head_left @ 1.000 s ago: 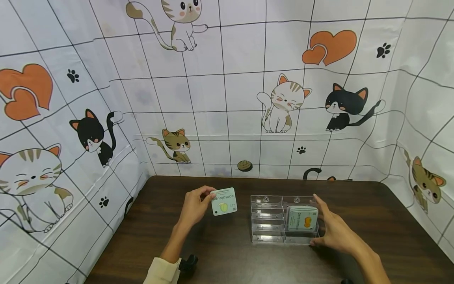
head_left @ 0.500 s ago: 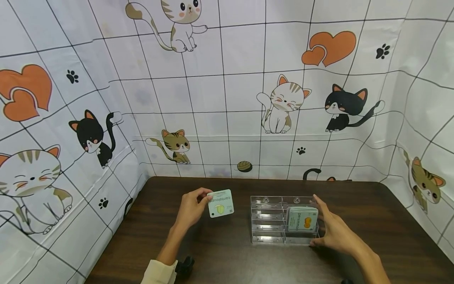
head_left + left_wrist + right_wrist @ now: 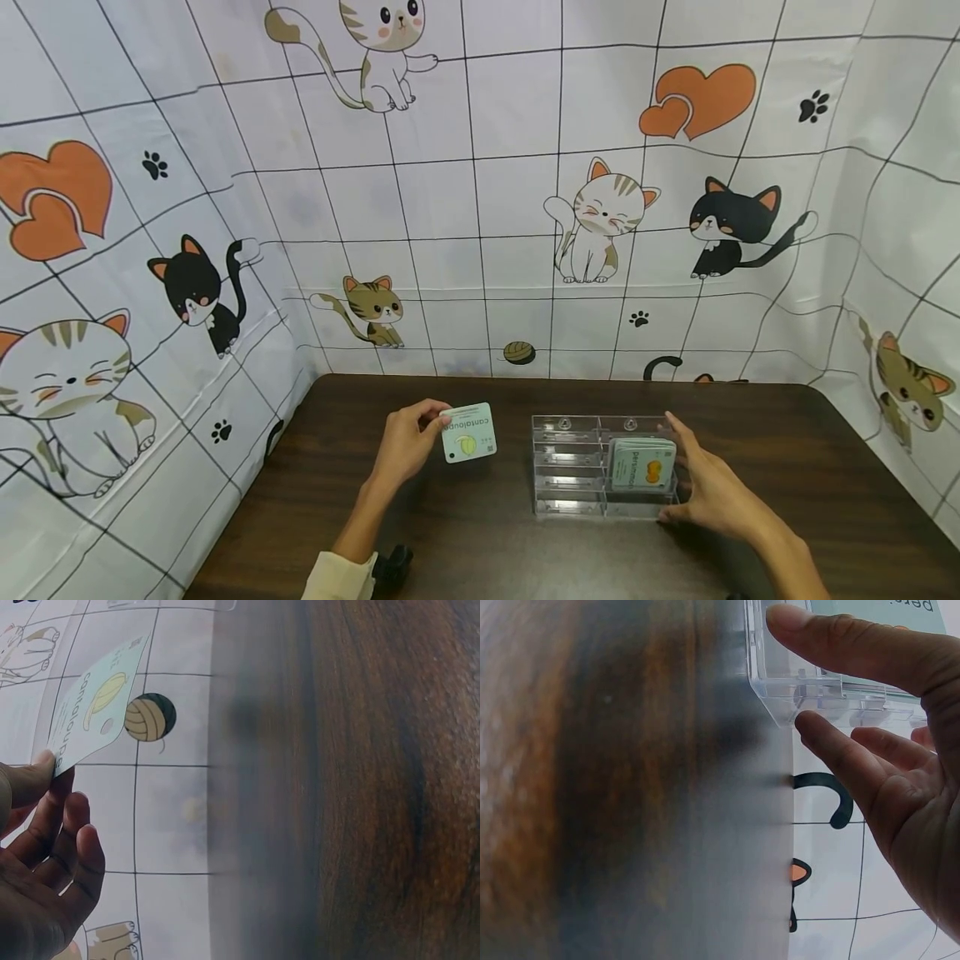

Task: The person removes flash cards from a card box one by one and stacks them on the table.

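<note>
My left hand (image 3: pixel 407 439) pinches a pale green cantaloupe card (image 3: pixel 468 432) by its left edge, between thumb and fingers. The card is held above the table, left of a clear acrylic card rack (image 3: pixel 567 482), and its print also faces the left wrist view. Several tiers in two columns make up the rack. A stack of similar cards, with a persimmon card (image 3: pixel 642 464) in front, stands in the right column. Around the rack's right end my right hand (image 3: pixel 712 487) has its thumb at the front and its fingers along the side and back.
The dark wood table (image 3: pixel 480 550) ends at a white, grid-lined sheet (image 3: pixel 517 200) printed with cats, which hangs behind it and at both sides. A black strap-like device (image 3: pixel 393 565) sits at the left wrist, beside a cream sleeve (image 3: pixel 339 577).
My left hand has drawn the cantaloupe card slightly to the left and down, away from the rack, then nearly stopped. The right hand and the rack stay in place.
</note>
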The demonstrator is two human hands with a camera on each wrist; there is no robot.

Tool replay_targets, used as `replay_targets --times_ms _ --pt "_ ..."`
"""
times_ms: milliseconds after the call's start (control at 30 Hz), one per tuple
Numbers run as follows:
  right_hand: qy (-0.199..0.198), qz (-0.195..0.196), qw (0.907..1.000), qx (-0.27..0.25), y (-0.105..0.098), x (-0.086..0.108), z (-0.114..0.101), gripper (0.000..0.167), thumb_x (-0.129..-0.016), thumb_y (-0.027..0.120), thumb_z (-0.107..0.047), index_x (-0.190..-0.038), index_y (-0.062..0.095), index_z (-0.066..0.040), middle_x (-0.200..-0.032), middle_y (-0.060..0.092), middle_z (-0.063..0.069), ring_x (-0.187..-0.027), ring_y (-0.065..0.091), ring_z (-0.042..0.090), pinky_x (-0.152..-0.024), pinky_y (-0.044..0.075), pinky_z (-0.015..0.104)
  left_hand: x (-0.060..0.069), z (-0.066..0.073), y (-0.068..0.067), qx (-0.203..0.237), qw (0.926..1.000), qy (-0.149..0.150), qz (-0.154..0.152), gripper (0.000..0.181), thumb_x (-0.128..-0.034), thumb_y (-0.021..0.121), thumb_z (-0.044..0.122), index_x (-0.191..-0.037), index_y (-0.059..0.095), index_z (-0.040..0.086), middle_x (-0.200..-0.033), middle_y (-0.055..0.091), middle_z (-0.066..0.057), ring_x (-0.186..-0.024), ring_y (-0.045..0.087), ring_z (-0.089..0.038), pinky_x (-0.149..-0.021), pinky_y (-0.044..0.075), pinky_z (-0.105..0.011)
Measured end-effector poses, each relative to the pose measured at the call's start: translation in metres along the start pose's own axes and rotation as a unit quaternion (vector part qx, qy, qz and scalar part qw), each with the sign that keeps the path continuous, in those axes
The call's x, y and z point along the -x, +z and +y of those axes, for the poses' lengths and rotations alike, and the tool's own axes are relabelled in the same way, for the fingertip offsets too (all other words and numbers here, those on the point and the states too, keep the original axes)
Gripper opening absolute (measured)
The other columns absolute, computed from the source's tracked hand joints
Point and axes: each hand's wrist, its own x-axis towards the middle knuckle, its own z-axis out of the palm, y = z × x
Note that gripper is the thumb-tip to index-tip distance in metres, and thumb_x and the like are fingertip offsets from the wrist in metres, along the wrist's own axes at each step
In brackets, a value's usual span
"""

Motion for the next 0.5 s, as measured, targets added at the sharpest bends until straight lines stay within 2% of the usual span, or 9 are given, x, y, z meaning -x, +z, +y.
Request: replay_targets --times_ms 500 --pt "-0.013 0.005 0.9999 0.001 0.0005 -0.0003 0.0005 0.156 -0.060 0.104 -0.005 -0.170 -0.006 -0.005 -0.165 0.023 0.046 -0.128 0.050 0.074 -0.083 0.064 0.052 0.0005 -0.0033 0.0004 0.000 0.9999 -0.004 -0.015 0.011 -0.0986 0.077 0.009 -0.109 0.080 0.008 -0.084 0.074 -0.003 -0.070 0.056 -0.011 -0.062 0.042 -0.023"
